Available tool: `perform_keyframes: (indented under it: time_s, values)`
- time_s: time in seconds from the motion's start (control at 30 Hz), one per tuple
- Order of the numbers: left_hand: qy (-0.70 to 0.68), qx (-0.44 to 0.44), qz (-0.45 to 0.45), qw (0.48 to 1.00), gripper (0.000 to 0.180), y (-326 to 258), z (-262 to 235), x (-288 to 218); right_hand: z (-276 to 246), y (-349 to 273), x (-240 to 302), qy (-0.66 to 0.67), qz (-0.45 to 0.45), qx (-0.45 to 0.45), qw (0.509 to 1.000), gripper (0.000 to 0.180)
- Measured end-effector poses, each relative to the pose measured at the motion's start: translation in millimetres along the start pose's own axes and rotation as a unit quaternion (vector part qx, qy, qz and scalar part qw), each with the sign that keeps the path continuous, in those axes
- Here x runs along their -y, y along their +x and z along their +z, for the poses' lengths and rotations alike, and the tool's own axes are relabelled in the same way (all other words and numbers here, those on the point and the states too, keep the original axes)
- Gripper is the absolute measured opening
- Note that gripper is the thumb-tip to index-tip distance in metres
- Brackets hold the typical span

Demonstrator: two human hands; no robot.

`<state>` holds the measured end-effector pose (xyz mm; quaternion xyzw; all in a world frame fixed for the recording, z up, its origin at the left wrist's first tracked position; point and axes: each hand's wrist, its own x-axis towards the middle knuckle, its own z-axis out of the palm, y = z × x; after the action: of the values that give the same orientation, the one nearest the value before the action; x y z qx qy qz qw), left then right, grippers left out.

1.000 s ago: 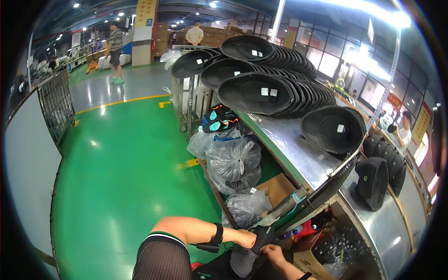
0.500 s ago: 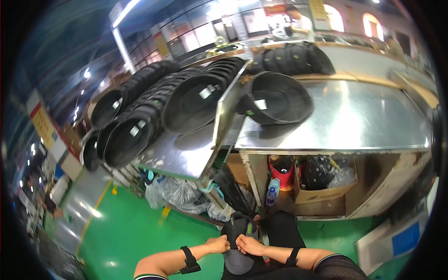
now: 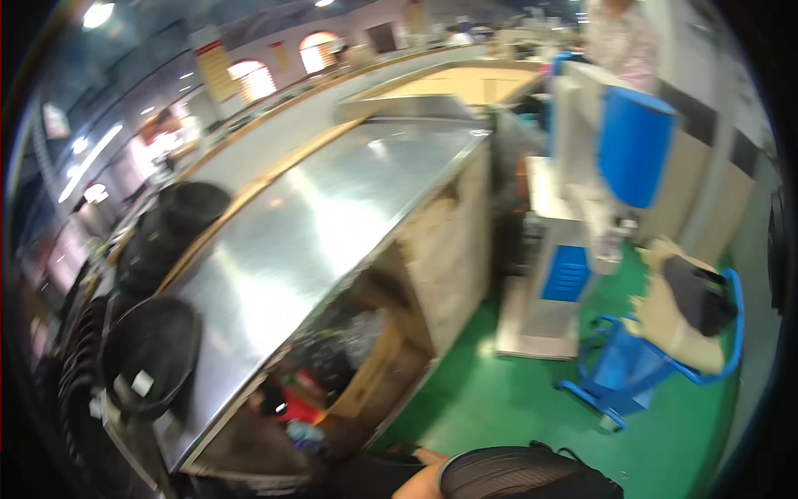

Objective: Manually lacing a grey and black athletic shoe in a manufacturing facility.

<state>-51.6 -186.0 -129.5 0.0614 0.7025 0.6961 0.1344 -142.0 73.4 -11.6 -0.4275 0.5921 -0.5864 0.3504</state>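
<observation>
My bare right forearm [image 3: 418, 484] and dark mesh sleeve [image 3: 532, 471] show at the lower edge, but neither hand can be made out. A small patch of skin shows just above the forearm; which part it belongs to is unclear. Nearest on the left is a steel-topped workbench [image 3: 324, 208]. On its near left end rests a black, hollow oval shell [image 3: 154, 349] with a white label inside. More black shells [image 3: 179, 216] are stacked behind it, and a row of them runs along the left rim, blurred.
Under the bench, an open shelf holds a cardboard box [image 3: 374, 366] with dark and clear plastic, and a red item [image 3: 301, 403]. To the right stand a grey-and-blue machine [image 3: 573, 266] and a blue trolley [image 3: 615, 366] carrying beige sheets and a black piece. A person [image 3: 623, 41] stands behind.
The view has swung to the right, bringing in the machine and trolley. Both hands, earlier closed on a black-and-grey piece at my lap, have left the picture.
</observation>
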Motion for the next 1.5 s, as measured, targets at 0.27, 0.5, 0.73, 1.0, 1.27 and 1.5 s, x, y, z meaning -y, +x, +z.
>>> perform_keyframes:
  time_s: [0.27, 0.5, 0.73, 1.0, 1.27, 1.5]
  values:
    - [0.326, 0.048, -0.254, 0.909, 0.025, 26.6, 40.0, -70.4, -63.3, -65.8, -29.7, -0.045, 0.086, -0.146, 0.984, 0.034]
    - [0.509, 0.067, -0.19, 0.837, 0.033, 26.2, 52.9, -87.5, -8.5, -37.6, -33.1, -0.012, 0.074, -0.13, 0.989, 0.033]
    - [0.574, -0.055, 0.111, 0.809, 0.032, 23.4, 31.8, -46.3, -25.6, -31.8, -20.8, 0.0, 0.037, -0.153, 0.988, 0.033]
    - [0.474, -0.162, -0.182, 0.846, 0.027, 16.4, 62.9, -71.8, -39.0, -14.0, -0.4, 0.008, -0.029, -0.166, 0.986, 0.032]
    - [0.53, -0.14, -0.09, 0.832, 0.031, 25.0, 61.4, -75.1, -43.5, -21.6, 26.6, 0.001, -0.05, -0.14, 0.989, 0.032]
    - [0.527, -0.209, -0.087, 0.82, 0.028, 35.0, 81.3, -62.3, -29.1, -16.7, -8.2, 0.017, -0.01, -0.114, 0.993, 0.032]
